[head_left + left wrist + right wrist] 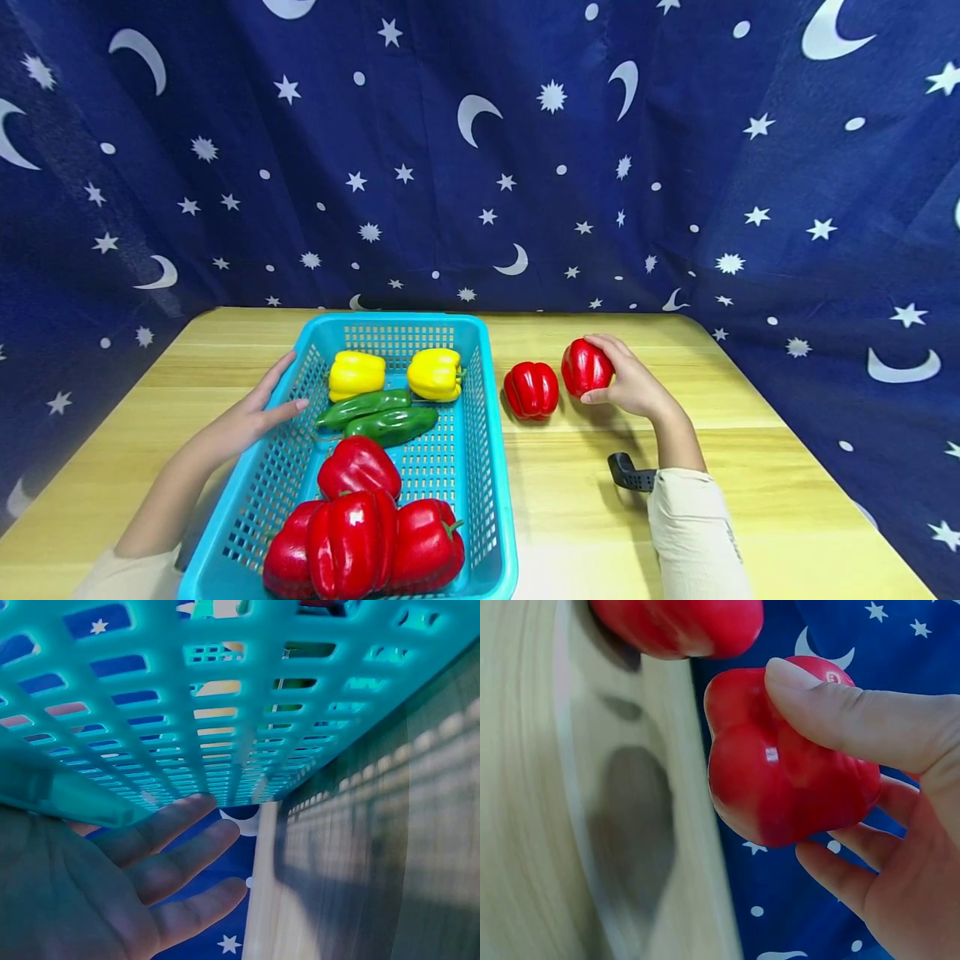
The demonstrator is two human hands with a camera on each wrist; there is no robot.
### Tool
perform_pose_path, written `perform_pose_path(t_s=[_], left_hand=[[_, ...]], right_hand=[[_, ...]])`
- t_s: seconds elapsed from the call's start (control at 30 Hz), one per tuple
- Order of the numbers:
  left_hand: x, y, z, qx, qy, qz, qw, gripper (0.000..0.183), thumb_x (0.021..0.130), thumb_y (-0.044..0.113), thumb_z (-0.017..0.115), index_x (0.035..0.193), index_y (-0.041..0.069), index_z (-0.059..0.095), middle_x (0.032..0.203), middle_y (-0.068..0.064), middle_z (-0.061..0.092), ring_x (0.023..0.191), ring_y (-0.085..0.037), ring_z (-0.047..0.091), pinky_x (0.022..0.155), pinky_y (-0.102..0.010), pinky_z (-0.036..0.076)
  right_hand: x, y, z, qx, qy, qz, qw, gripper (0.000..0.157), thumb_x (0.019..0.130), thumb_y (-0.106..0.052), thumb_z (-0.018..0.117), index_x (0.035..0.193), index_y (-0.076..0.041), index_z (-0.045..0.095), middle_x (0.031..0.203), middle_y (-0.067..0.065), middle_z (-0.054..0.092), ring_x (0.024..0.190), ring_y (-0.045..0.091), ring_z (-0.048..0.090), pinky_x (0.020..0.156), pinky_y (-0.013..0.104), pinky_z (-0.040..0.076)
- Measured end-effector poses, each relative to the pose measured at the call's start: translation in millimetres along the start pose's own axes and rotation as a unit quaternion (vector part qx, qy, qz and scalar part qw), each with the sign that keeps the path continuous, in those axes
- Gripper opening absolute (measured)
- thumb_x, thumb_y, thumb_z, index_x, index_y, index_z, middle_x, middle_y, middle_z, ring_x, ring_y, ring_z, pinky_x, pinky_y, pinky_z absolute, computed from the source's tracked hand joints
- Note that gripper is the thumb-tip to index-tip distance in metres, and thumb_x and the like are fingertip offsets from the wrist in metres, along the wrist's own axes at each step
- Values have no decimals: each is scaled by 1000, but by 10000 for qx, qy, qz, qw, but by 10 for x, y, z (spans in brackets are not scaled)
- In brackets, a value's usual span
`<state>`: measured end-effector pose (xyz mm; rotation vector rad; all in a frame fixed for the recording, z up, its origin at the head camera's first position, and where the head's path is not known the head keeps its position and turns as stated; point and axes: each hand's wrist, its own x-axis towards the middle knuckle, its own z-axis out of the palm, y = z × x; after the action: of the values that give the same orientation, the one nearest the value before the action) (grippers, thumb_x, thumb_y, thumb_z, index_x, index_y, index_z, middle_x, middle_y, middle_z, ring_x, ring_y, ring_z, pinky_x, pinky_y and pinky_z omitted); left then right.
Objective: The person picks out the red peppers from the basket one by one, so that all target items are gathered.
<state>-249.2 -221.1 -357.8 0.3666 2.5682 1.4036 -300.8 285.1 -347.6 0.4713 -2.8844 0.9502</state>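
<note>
Red pepper (585,368): glossy, lobed, held between thumb and fingers of right hand (633,383), right of basket. Its lobed end showed in the right wrist view, shadow falling on the tabletop (562,500) apart from it. Second red pepper (531,390) lay on the tabletop just beside it, between it and the basket.

Blue basket (390,319): rectangular, slatted walls, sat upright on the tabletop, long sides running away from the person. Left hand (247,417) was at its left rim, fingers straight. Inside: two yellow peppers (357,375) at far end, slightly apart; two long green peppers (390,426) side by side mid-basket; at least four red peppers piled at near end.
</note>
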Motion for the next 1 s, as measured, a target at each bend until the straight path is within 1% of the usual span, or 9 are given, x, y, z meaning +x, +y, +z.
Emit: perform_pose_path(t_s=[0.07, 0.3, 0.43, 0.8, 1.0], left_hand=[[0, 2, -3, -39, -7, -27, 10000, 77, 94, 32, 46, 146, 24, -11, 148, -30, 5, 124, -55, 22, 80, -55, 50], [-9, 10, 2, -74, 3, -20, 10000, 77, 94, 30, 46, 147, 23, -10, 147, -30, 6, 124, -56, 23, 79, -54, 51], [-9, 8, 5, -66, 0, -26, 10000, 77, 94, 30, 46, 147, 23, -10, 147, -30, 5, 125, -56, 22, 80, -55, 51], [-7, 10, 0, 8, 7, 40, 10000, 77, 94, 31, 45, 147, 22, -10, 148, -30, 5, 126, -54, 21, 85, -60, 46], [-8, 8, 0, -44, 0, 95, 9999, 76, 95, 30, 45, 147, 21, -10, 148, -30, 6, 125, -55, 23, 82, -57, 49]], right_hand=[[8, 22, 11, 20, -67, 24, 10000, 87, 64, -6, 79, 137, -1, 32, 143, 25, 25, 127, 47, 28, 97, 65, 32], [25, 95, 76, 94, -245, 83, 9996, 89, 63, -6, 80, 137, -1, 32, 142, 25, 26, 126, 47, 31, 95, 64, 35], [29, 115, 107, 20, -311, 145, 9994, 89, 63, -7, 81, 137, -2, 32, 142, 25, 26, 125, 47, 32, 94, 64, 36], [30, 100, 151, 36, -461, 247, 9986, 88, 64, -8, 80, 138, -2, 32, 142, 26, 25, 125, 47, 31, 96, 63, 35], [35, 100, 169, 15, -483, 230, 9986, 89, 64, -9, 80, 138, -2, 31, 142, 26, 24, 125, 47, 30, 96, 64, 35]])
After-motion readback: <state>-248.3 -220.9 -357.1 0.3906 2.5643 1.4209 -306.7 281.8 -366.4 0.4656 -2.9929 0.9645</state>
